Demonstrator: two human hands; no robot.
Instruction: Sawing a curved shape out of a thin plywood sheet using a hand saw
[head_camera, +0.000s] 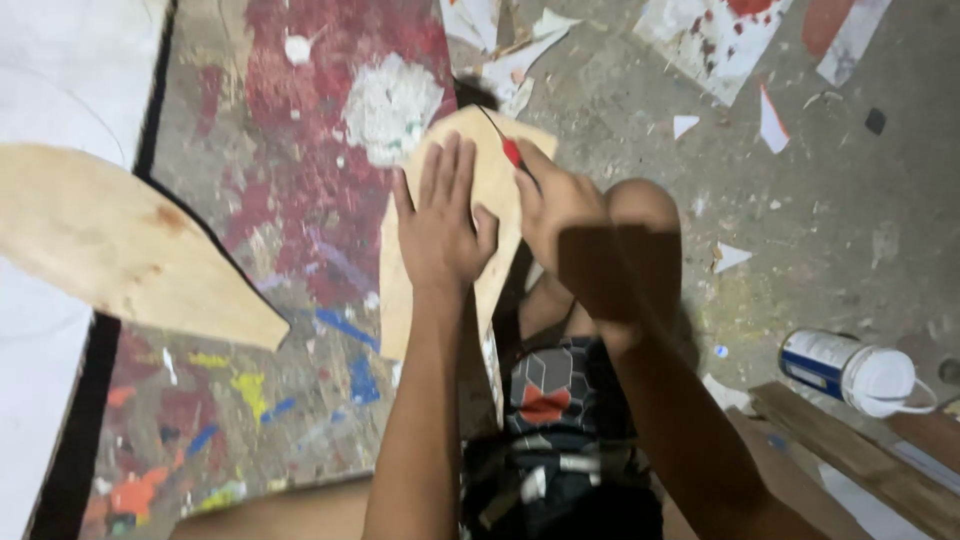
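My left hand lies flat, fingers spread, on a tan cardboard piece that rests on the paint-stained floor and over my knee. My right hand is closed on a thin red-handled cutter, its dark blade tip at the cardboard's upper right edge. The lower part of the cardboard is hidden by my left forearm.
A larger curved cardboard cut-out lies at the left, over a white sheet with a black border. Paper scraps are scattered at the top. A white-capped blue-labelled bottle lies on its side at right beside wooden planks.
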